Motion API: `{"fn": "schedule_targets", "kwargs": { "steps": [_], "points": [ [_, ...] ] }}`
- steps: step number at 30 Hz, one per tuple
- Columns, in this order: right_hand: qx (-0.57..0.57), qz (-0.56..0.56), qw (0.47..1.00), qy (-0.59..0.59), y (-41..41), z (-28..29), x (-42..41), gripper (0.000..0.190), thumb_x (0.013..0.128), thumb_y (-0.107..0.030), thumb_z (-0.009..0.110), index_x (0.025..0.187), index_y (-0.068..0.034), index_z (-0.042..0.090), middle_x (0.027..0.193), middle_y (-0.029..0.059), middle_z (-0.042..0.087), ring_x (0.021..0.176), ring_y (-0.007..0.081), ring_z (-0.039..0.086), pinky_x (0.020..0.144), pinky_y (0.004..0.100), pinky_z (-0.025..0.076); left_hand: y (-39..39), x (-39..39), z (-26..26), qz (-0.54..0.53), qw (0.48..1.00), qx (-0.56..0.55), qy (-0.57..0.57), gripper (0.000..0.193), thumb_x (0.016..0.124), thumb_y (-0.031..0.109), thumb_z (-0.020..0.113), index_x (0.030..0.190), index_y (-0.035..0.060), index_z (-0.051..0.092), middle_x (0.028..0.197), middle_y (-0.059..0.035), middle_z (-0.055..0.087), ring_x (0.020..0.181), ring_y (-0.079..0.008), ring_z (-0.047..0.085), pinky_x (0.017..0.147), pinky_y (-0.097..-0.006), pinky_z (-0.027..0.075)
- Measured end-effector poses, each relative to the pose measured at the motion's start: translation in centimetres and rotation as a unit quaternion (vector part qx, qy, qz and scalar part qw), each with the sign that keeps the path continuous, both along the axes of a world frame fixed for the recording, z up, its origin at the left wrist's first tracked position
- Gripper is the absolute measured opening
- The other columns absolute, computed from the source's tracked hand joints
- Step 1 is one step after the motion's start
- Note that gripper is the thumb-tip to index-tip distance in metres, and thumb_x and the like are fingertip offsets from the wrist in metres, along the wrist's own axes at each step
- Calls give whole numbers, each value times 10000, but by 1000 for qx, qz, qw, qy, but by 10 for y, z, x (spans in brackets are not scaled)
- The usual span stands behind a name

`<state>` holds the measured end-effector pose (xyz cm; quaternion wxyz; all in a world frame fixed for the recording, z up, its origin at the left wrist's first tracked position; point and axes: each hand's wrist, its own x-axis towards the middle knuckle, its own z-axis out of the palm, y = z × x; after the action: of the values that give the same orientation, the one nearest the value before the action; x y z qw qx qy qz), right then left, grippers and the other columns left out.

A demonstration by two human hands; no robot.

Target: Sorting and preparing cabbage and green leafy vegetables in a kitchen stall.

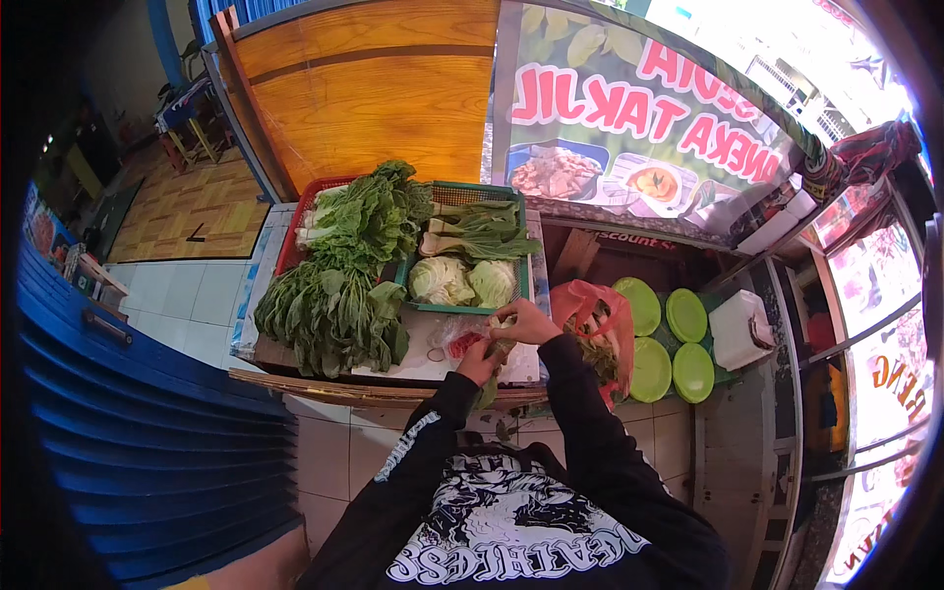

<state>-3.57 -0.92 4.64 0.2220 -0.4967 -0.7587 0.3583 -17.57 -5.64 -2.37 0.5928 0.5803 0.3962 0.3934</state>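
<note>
My left hand [481, 362] is closed round a leafy green vegetable [501, 351], whose leaves hang down over the table's front edge. At the vegetable's pale stem end are the fingers of my right hand [525, 322]. Just left of my hands lies a clear plastic bag with red rubber bands [463, 343]. Behind them, a green plastic basket [525, 284] holds cabbages [442, 280] and bok choy [472, 234]. A red plastic basket [289, 236] holds leafy mustard greens [369, 221]. A heap of dark leafy greens [332, 317] lies in front of it.
Right of my hands, a red plastic bag [616, 317] holds leafy scraps. Beyond it are several green plates [651, 369] and a white container [737, 332]. A wooden panel [376, 96] and a printed banner [575, 88] stand behind the table. Leaf bits [505, 429] lie on the tiled floor.
</note>
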Motion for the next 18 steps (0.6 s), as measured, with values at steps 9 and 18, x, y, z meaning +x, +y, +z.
{"fn": "schedule_targets", "kwargs": {
  "steps": [9,18],
  "points": [
    [19,-86,981,175,-19,2,-8,265,604,-197,650,784,-16,580,712,36,561,626,89,491,578,242,403,0,2,9,39,996,-69,-48,193,798,166,475,889,-3,474,602,-37,499,480,-85,448,432,-238,367],
    [-10,-30,994,104,-15,-4,-2,191,624,-121,621,775,-35,540,702,2,518,666,82,483,592,229,402,-2,3,-11,17,998,-50,-22,213,779,190,498,889,9,478,634,-21,500,499,-89,462,447,-228,376]
  ]
}}
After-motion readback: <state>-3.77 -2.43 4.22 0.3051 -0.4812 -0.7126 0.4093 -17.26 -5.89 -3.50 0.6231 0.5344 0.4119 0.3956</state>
